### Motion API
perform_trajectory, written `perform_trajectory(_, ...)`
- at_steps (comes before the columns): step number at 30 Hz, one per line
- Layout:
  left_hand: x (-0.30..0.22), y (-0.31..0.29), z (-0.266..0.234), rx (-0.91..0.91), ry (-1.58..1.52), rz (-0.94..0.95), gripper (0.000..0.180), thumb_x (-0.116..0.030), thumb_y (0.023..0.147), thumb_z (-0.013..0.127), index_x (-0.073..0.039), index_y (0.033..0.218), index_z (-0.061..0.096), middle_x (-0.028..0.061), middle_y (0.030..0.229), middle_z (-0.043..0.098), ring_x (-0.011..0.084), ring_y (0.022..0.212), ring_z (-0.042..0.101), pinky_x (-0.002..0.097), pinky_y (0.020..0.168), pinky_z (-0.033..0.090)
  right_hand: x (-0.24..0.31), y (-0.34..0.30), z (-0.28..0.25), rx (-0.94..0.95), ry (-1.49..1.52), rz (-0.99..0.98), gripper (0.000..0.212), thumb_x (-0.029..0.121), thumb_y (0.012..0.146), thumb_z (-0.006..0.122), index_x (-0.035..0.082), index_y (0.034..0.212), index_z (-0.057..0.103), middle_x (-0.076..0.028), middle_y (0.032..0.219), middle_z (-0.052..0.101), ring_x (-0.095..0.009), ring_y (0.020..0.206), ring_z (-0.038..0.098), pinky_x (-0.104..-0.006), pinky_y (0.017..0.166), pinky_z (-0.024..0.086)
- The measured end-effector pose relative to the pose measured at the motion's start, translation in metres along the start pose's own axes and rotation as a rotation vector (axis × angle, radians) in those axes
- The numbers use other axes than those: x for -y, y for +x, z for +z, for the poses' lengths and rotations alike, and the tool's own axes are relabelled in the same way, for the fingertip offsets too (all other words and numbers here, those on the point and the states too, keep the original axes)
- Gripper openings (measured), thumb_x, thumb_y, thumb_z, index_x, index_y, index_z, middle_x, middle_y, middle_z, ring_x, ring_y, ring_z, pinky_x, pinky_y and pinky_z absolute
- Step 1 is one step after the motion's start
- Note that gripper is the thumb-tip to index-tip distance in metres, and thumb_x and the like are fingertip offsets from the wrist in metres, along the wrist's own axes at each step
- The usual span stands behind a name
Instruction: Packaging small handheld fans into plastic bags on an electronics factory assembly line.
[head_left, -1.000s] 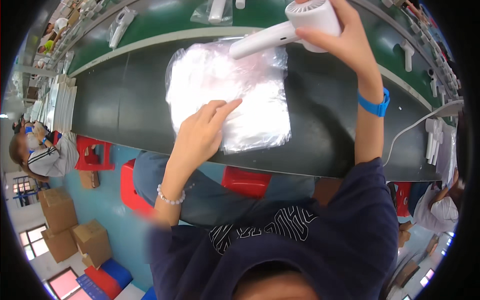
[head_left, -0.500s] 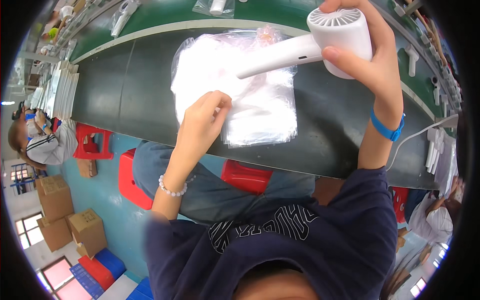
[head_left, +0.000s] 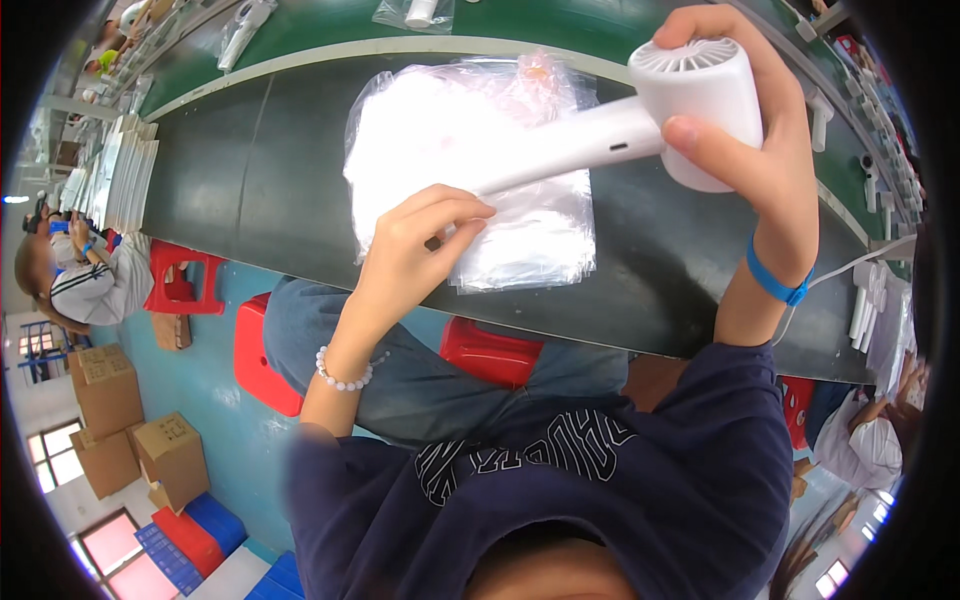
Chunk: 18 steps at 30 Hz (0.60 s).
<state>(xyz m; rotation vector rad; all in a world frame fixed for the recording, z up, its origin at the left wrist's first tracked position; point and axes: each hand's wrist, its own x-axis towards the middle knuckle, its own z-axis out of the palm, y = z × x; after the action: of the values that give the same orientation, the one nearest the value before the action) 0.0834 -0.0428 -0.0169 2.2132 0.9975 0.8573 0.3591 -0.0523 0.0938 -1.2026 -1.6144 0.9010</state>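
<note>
A white handheld fan (head_left: 575, 145) is held in my right hand (head_left: 755, 150), whose fingers and thumb wrap round its round, grilled head. The fan's handle slants down to the left over a pile of clear plastic bags (head_left: 530, 250) on the dark table. At the handle's lower end, my left hand (head_left: 420, 250) is closed, thumb and forefinger pinched at a plastic bag on the pile. Glare whitens the film there, so I cannot tell whether the handle tip is inside a bag.
Beyond the dark table (head_left: 200, 190) runs a green conveyor belt (head_left: 320, 22) carrying bagged white fans (head_left: 245, 32). A white cable (head_left: 850, 265) lies at the right near more fans (head_left: 865, 305). Red stools (head_left: 490, 350), cardboard boxes (head_left: 105, 395) and a seated person (head_left: 95, 285) are below and to the left.
My right hand and the fan have moved slightly right and nearer to me. My left hand has shifted right, its fingertips now close to the handle's end.
</note>
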Motion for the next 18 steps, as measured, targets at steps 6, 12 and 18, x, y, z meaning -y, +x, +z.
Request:
perform_trajectory(6,0.005,-0.004,0.008,-0.064,0.019,0.104,0.033,0.011,0.074,0.064,0.000,0.105,0.066,0.0085,0.099,0.061,0.0151,0.071,0.060,0.0263,0.061,0.051,-0.011,-0.003,0.013,0.127,-0.157,-0.179,0.047,0.027,0.067,0.071,0.006,0.108,0.057,-0.003,0.095,0.059,-0.011,0.087,0.057,-0.0216,0.077,0.043)
perform_trajectory(12,0.002,-0.003,0.009,-0.062,-0.031,0.089,0.046,0.010,0.071,0.071,-0.001,0.115,0.064,0.0097,0.107,0.061,0.0143,0.068,0.060,0.0254,0.063,0.052,-0.009,-0.001,0.033,0.166,-0.147,-0.089,0.037,0.014,0.069,0.075,0.007,0.101,0.057,0.000,0.084,0.057,-0.007,0.072,0.053,-0.0202,0.060,0.039)
perform_trajectory(18,0.004,-0.003,0.006,-0.044,-0.144,0.027,0.056,0.004,0.069,0.078,-0.003,0.123,0.062,0.0106,0.114,0.062,0.0111,0.069,0.064,0.0241,0.063,0.052,-0.028,0.003,0.042,-0.035,-0.504,-0.331,0.037,0.017,0.070,0.076,0.006,0.100,0.057,-0.001,0.080,0.056,-0.009,0.068,0.053,-0.0226,0.060,0.041)
